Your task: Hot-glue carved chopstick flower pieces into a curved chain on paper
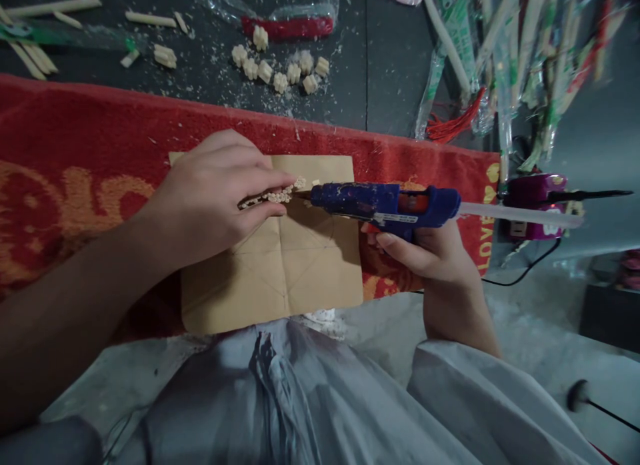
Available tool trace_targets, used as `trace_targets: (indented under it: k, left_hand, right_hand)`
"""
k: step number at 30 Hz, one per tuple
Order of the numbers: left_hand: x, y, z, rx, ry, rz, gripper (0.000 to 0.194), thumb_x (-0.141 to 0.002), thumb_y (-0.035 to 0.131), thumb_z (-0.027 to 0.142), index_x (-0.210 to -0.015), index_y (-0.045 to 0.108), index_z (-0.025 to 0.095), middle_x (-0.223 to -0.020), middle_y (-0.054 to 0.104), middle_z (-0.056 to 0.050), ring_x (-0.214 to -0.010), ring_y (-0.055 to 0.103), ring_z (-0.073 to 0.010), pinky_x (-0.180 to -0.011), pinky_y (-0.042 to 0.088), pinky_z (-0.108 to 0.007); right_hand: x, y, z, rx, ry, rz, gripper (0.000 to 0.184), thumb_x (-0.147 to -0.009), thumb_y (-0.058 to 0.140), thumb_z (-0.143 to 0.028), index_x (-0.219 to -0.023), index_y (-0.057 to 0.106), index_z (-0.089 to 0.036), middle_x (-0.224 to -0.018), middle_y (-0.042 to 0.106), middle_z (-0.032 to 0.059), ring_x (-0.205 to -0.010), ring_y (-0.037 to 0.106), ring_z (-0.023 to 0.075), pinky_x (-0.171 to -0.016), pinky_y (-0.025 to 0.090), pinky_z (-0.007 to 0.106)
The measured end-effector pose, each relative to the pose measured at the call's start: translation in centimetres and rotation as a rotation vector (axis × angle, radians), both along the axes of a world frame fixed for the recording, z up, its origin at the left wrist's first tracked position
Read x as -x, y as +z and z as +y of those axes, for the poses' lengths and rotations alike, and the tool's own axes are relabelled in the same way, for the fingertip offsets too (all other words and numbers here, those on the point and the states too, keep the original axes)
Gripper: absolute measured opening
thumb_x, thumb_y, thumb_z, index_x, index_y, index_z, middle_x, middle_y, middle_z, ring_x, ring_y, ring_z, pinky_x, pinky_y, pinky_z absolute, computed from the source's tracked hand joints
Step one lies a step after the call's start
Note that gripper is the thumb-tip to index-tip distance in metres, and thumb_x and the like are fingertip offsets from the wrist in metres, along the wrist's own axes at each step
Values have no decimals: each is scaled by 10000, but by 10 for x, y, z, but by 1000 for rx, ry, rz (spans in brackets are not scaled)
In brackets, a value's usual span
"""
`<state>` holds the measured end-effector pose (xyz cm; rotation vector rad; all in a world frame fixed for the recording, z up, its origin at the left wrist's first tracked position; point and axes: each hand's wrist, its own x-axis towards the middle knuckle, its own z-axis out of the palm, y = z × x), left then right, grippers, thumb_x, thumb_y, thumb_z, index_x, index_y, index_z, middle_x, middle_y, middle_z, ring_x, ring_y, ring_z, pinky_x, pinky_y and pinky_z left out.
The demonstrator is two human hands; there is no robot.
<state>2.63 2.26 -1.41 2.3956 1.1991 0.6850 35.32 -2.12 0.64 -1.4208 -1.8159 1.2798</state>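
Observation:
My left hand (215,198) pinches a small piece made of joined wooden stick slices (280,193) between thumb and fingers; the palm side of it is hidden. Wrapped around the handle of a blue hot glue gun (355,202) is my right hand (425,252), with a finger near the orange trigger. The gun points left, and its nozzle meets or nearly meets the right end of the piece. A clear glue stick (520,215) sticks out of its back. Below both lies a creased tan card (320,272) with pencil lines drawn on it.
A red patterned towel (80,125) lies under the card. Several flower-shaped stick clusters (265,72) and crumbs lie on the dark table (390,65) behind. Wrapped sticks (515,52) crowd the back right, near a purple power strip (535,208) with a cord. Loose sticks (55,6) lie back left.

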Motion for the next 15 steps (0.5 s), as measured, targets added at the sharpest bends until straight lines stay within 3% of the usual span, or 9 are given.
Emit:
trace_targets:
  k: [5, 15]
  left_hand:
    - [-1, 1, 0, 8, -5, -17, 351, -1200, 657, 459, -1298, 890, 217, -1146, 866, -46, -1198, 780, -278, -1105, 645, -432]
    - [0, 0, 0, 50, -6, -10, 354, -1198, 645, 466, -1318, 885, 234, -1159, 859, -45, -1222, 760, -275, -1128, 618, -403]
  right_hand:
    - [-3, -2, 3, -1, 46, 7, 393, -1091, 708, -723, -1161, 881, -377, -1111, 859, -8, -1022, 787, 246, -984, 613, 380]
    - [-3, 0, 5, -13, 6, -14, 362, -1064, 751, -676, -1124, 844, -332, -1011, 815, 27, -947, 739, 259, -927, 624, 404]
